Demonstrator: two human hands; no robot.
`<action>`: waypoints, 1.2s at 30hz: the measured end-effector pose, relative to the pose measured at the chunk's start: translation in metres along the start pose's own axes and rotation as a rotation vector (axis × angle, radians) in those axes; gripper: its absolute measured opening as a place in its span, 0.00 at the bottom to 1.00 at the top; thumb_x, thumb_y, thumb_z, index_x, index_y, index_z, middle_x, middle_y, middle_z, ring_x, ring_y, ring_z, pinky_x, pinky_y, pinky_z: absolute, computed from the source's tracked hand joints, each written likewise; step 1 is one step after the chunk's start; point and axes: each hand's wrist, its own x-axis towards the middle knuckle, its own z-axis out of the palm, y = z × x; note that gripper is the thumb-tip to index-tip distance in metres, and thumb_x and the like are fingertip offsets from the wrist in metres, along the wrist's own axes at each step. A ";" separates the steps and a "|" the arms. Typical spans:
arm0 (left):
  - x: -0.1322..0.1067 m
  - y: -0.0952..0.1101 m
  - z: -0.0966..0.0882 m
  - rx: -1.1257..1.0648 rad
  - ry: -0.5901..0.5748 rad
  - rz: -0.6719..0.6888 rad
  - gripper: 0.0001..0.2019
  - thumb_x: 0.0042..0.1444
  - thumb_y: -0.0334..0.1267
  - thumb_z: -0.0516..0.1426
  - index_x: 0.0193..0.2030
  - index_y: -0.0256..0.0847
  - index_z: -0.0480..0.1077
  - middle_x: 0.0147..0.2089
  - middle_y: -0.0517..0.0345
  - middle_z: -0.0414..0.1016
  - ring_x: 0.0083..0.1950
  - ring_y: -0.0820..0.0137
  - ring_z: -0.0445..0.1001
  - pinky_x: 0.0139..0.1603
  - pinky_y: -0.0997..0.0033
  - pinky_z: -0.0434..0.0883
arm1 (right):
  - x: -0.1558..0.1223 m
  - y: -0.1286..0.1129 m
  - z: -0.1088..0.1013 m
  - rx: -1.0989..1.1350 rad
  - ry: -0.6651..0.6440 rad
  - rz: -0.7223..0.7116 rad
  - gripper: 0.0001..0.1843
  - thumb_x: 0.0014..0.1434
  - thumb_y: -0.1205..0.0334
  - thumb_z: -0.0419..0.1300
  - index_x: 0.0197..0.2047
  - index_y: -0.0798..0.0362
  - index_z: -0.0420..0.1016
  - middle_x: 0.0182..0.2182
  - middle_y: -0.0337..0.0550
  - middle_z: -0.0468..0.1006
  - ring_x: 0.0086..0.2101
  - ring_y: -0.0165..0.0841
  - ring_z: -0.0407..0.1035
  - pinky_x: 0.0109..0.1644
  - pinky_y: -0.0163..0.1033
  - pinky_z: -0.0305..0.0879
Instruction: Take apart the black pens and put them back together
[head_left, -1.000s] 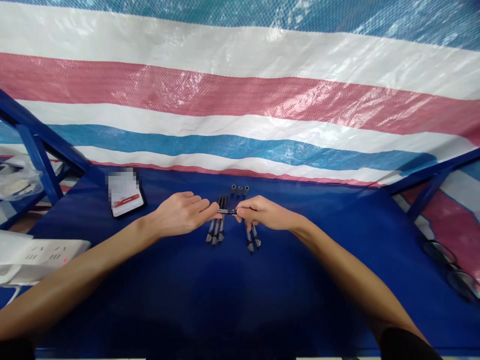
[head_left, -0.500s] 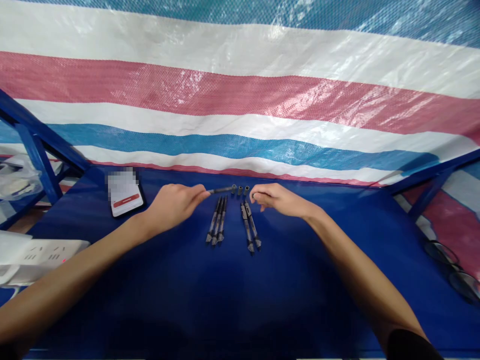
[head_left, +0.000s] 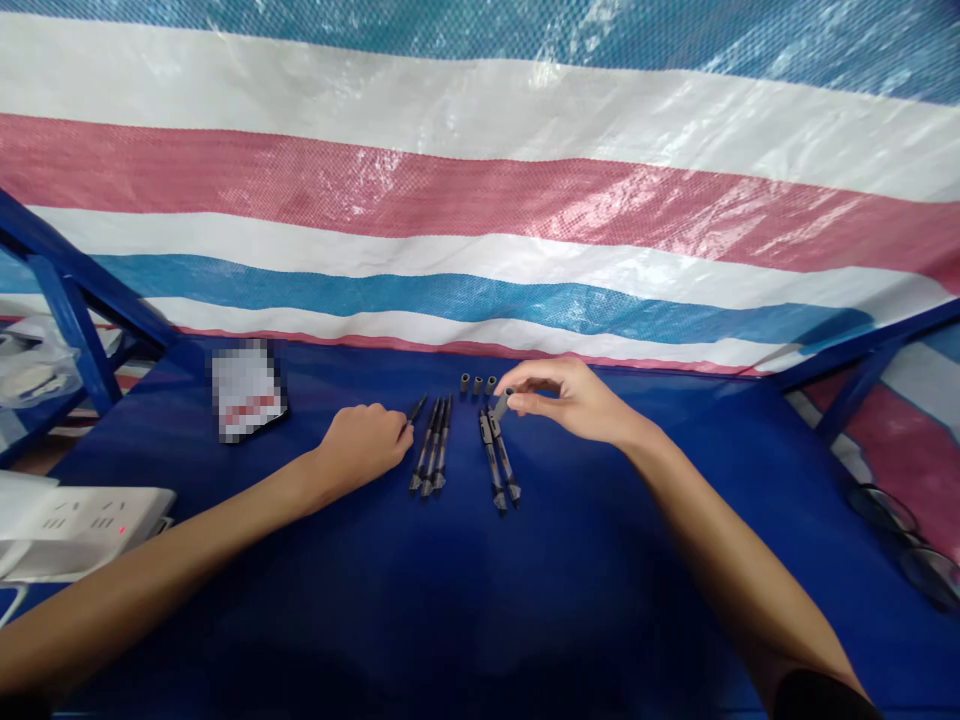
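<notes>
Left hand (head_left: 360,445) lower, black pen (head_left: 414,410) tilted up

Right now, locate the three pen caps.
In the head view, the pen caps stand near the far edge of the blue sheet, beyond the pens, just left of the right hand.

Left hand (head_left: 360,445) curled, right hand (head_left: 566,400) raised higher

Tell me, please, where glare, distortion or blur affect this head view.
In the head view, white glare streaks the striped woven plastic tarpaulin, whose stripes bow from wide-angle distortion; the dark blue table sheet darkens along the bottom edge; a black-edged phone is covered by pixelated blur.
</notes>
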 end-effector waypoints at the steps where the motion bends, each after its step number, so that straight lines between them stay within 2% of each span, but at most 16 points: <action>1: 0.000 0.001 0.000 -0.008 -0.012 0.021 0.21 0.62 0.44 0.43 0.34 0.38 0.75 0.34 0.44 0.77 0.39 0.52 0.77 0.36 0.60 0.69 | 0.000 0.003 -0.003 -0.047 0.004 0.047 0.12 0.59 0.56 0.60 0.40 0.55 0.76 0.30 0.42 0.77 0.29 0.30 0.70 0.35 0.36 0.65; 4: -0.001 0.004 0.003 -0.048 -0.009 0.056 0.21 0.61 0.45 0.44 0.31 0.38 0.75 0.32 0.45 0.77 0.37 0.54 0.77 0.35 0.62 0.68 | 0.003 0.017 -0.007 -0.278 0.081 0.142 0.09 0.59 0.60 0.59 0.38 0.56 0.76 0.28 0.42 0.78 0.27 0.31 0.70 0.33 0.36 0.64; 7: -0.002 0.007 0.010 -0.100 0.044 0.088 0.22 0.61 0.45 0.44 0.30 0.38 0.75 0.31 0.45 0.76 0.35 0.57 0.76 0.33 0.64 0.66 | 0.009 0.035 -0.004 -0.488 0.137 0.180 0.08 0.58 0.64 0.58 0.37 0.56 0.77 0.29 0.43 0.78 0.29 0.32 0.71 0.35 0.37 0.63; 14: -0.004 0.014 0.024 -0.190 0.190 0.149 0.22 0.62 0.44 0.44 0.29 0.39 0.74 0.28 0.49 0.76 0.28 0.63 0.74 0.28 0.69 0.61 | 0.020 0.059 0.011 -0.630 0.136 0.179 0.08 0.60 0.65 0.57 0.39 0.55 0.77 0.33 0.44 0.80 0.33 0.33 0.71 0.37 0.35 0.61; 21: -0.004 0.019 0.030 -0.203 0.225 0.173 0.23 0.64 0.44 0.43 0.27 0.40 0.73 0.25 0.55 0.75 0.26 0.66 0.71 0.25 0.72 0.52 | 0.019 0.062 0.017 -0.723 0.123 0.167 0.10 0.60 0.64 0.56 0.43 0.55 0.76 0.38 0.45 0.79 0.38 0.35 0.71 0.41 0.37 0.62; 24: -0.005 0.019 0.033 -0.263 0.342 0.197 0.22 0.63 0.44 0.45 0.22 0.39 0.70 0.20 0.58 0.70 0.22 0.71 0.66 0.24 0.72 0.48 | 0.016 0.054 0.016 -0.815 0.168 0.216 0.13 0.60 0.62 0.56 0.48 0.56 0.73 0.37 0.46 0.79 0.38 0.36 0.72 0.39 0.37 0.61; 27: -0.005 0.017 0.038 -0.419 0.555 0.271 0.22 0.62 0.40 0.47 0.16 0.38 0.62 0.16 0.62 0.62 0.18 0.77 0.58 0.23 0.72 0.49 | 0.011 0.039 0.021 -0.985 0.284 0.300 0.12 0.62 0.62 0.52 0.43 0.57 0.73 0.36 0.49 0.79 0.35 0.37 0.72 0.34 0.37 0.58; 28: -0.005 0.017 0.039 -0.484 0.627 0.303 0.22 0.61 0.38 0.47 0.15 0.37 0.58 0.15 0.63 0.59 0.18 0.78 0.55 0.23 0.73 0.50 | 0.010 0.034 0.025 -1.024 0.285 0.319 0.12 0.63 0.61 0.50 0.40 0.57 0.73 0.35 0.49 0.78 0.34 0.37 0.72 0.33 0.37 0.57; 30: -0.005 0.017 0.041 -0.595 0.741 0.367 0.22 0.60 0.35 0.48 0.14 0.37 0.52 0.15 0.65 0.54 0.18 0.79 0.52 0.22 0.74 0.51 | 0.007 0.024 0.037 -1.039 0.153 0.324 0.14 0.64 0.59 0.49 0.35 0.56 0.73 0.31 0.49 0.78 0.31 0.38 0.72 0.31 0.37 0.56; 32: -0.004 0.016 0.042 -0.655 0.828 0.411 0.23 0.59 0.32 0.49 0.14 0.38 0.48 0.15 0.65 0.50 0.19 0.79 0.50 0.22 0.74 0.51 | 0.006 0.018 0.051 -1.049 -0.004 0.314 0.16 0.64 0.57 0.48 0.35 0.56 0.73 0.30 0.50 0.78 0.31 0.39 0.73 0.30 0.37 0.56; 34: -0.003 0.015 0.042 -0.676 0.900 0.422 0.23 0.58 0.30 0.49 0.14 0.38 0.46 0.16 0.65 0.49 0.20 0.78 0.49 0.22 0.73 0.51 | 0.005 0.016 0.065 -1.080 -0.076 0.327 0.16 0.64 0.55 0.48 0.39 0.57 0.72 0.30 0.53 0.78 0.30 0.41 0.74 0.29 0.37 0.57; 36: -0.002 0.015 0.042 -0.693 0.941 0.410 0.23 0.57 0.29 0.50 0.14 0.38 0.45 0.16 0.65 0.47 0.20 0.78 0.48 0.22 0.72 0.50 | 0.005 0.018 0.076 -1.094 -0.089 0.351 0.17 0.64 0.54 0.48 0.42 0.59 0.70 0.30 0.55 0.78 0.30 0.43 0.75 0.30 0.38 0.59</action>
